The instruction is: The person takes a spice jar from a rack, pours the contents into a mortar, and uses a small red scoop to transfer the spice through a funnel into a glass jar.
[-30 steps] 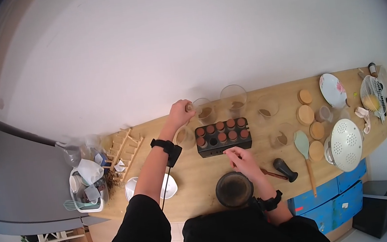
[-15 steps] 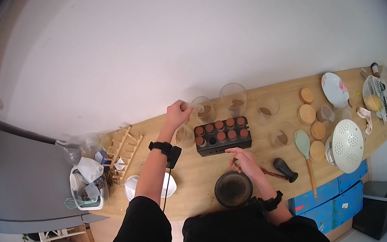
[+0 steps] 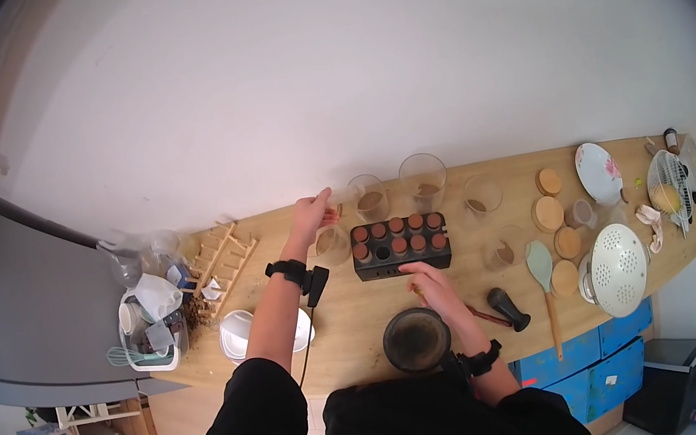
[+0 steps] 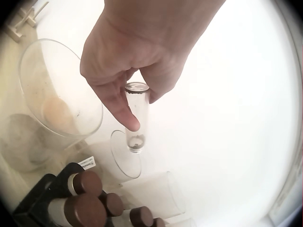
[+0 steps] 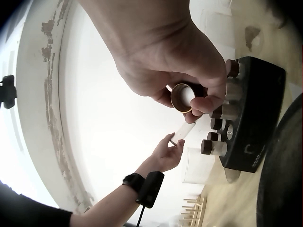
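9 capped vials (image 3: 416,222) stand in a black rack (image 3: 404,269). The left hand (image 3: 309,215) grips a clear vial (image 4: 140,109); the right hand (image 3: 437,290) pinches a brown cap (image 5: 183,98).

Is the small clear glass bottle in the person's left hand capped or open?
Open: the bottle shows a bare neck at its lower end, and the right hand pinches a hollow, round brown cap.
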A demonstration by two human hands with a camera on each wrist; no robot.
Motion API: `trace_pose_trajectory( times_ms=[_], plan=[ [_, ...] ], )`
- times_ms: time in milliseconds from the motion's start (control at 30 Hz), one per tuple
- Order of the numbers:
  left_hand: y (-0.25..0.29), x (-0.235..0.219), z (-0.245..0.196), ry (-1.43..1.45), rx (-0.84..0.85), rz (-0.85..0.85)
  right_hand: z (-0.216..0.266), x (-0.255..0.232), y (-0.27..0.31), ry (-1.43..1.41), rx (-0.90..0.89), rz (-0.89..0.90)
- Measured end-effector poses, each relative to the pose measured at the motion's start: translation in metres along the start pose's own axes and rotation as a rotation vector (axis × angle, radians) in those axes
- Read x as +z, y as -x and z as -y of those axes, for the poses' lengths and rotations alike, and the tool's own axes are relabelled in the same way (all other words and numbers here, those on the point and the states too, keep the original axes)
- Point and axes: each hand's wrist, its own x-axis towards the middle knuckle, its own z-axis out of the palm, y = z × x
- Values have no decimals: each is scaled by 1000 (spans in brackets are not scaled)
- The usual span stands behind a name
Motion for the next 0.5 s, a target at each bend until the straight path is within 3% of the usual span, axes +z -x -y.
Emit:
trace_pose_trajectory(
  times_ms=[100,167,300,367,400,467,500],
  plan=[
    [5,-4,6,222,-136,-42,1,22,-42,63,-97,-49],
    [7,-7,15,499,-212,43,25,42,-71,-2,16,-64],
    [20,-11,23,730,-330,84,44,69,-133,-138,66,-71],
    [30,-8,26,902,-381,193,44,78,-152,-146,69,-53],
    [34,-10,29,906,-380,188,41,79,-156,-143,72,-48],
    [38,-13,36,846,-361,381,40,82,-160,-87,-58,-63],
    [40,-13,39,853,-360,378,39,82,-160,-81,-56,-60]
  ],
)
